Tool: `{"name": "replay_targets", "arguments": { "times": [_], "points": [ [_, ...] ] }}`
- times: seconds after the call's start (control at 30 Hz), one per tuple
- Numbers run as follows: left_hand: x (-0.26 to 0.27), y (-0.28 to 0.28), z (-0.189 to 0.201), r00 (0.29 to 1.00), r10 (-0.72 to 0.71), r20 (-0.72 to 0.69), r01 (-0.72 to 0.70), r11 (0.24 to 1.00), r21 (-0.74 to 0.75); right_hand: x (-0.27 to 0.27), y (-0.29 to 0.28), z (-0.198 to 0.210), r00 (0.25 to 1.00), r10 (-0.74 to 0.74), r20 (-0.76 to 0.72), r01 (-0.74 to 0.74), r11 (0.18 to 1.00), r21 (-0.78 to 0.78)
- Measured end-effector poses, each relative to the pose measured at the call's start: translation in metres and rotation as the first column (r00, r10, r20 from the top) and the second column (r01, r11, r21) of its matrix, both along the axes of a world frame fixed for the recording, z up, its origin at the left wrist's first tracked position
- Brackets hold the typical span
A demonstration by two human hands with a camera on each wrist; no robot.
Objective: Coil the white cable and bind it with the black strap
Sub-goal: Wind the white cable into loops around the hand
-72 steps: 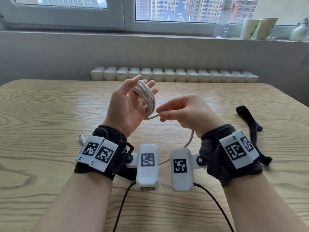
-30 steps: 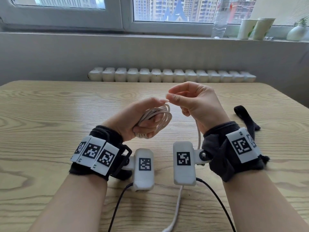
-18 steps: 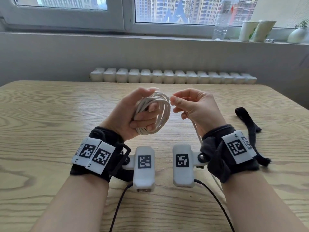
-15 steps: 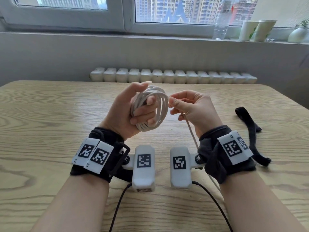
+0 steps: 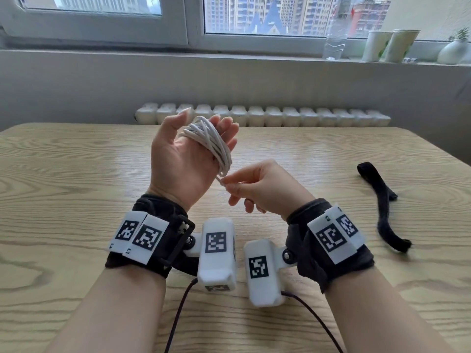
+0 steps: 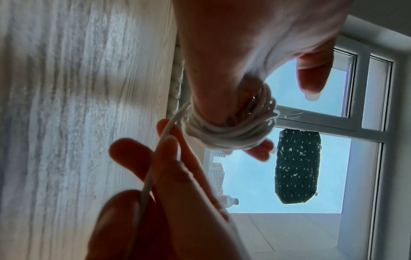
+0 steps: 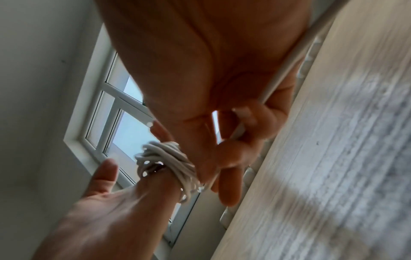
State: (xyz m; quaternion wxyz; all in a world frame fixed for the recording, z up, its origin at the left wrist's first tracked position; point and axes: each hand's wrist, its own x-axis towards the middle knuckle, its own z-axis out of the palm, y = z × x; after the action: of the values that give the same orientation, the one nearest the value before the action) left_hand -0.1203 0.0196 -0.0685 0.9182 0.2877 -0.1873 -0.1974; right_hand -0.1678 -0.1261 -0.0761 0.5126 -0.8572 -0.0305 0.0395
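Note:
My left hand point(image 5: 179, 156) is raised above the table with its palm toward me, fingers pointing up and thumb held apart. The white cable point(image 5: 212, 142) is wound in several loops round those fingers, a coil also visible in the left wrist view point(image 6: 227, 135) and the right wrist view point(image 7: 169, 161). Just below the coil, my right hand point(image 5: 235, 182) pinches the free strand point(image 6: 151, 173) between thumb and forefinger, and the strand runs on through the palm point(image 7: 286, 70). The black strap point(image 5: 382, 200) lies loose on the table to the right, away from both hands.
The wooden table point(image 5: 76, 179) spreads wide on all sides. A white radiator point(image 5: 262, 115) runs behind its far edge. On the windowsill stand a clear bottle point(image 5: 335, 34), two paper cups point(image 5: 390, 44) and a small vase point(image 5: 453, 50). Black camera cords point(image 5: 178, 314) trail toward me.
My left hand has uncurled from around the coil and turned palm toward me, fingers up. My right hand has dropped from beside the coil's top to just under it, still pinching the strand.

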Motion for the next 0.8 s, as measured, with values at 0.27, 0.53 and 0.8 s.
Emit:
{"name": "replay_targets", "arguments": {
  "times": [0.27,0.53,0.8],
  "points": [
    [0.002,-0.003,-0.001,0.991,0.131,-0.039,-0.118,0.962,0.246,-0.007,-0.008,0.016,0.982,0.005,0.189,-0.016,0.998,0.059],
    [-0.003,-0.009,0.0,1.0,0.031,-0.003,-0.025,0.866,0.499,-0.007,-0.018,0.021,0.957,-0.074,0.28,0.01,0.975,0.223],
    [-0.01,-0.015,-0.001,0.982,-0.171,0.085,0.084,0.788,0.609,-0.01,-0.024,0.026,0.95,-0.135,0.281,0.03,0.937,0.348]
  ]
}}
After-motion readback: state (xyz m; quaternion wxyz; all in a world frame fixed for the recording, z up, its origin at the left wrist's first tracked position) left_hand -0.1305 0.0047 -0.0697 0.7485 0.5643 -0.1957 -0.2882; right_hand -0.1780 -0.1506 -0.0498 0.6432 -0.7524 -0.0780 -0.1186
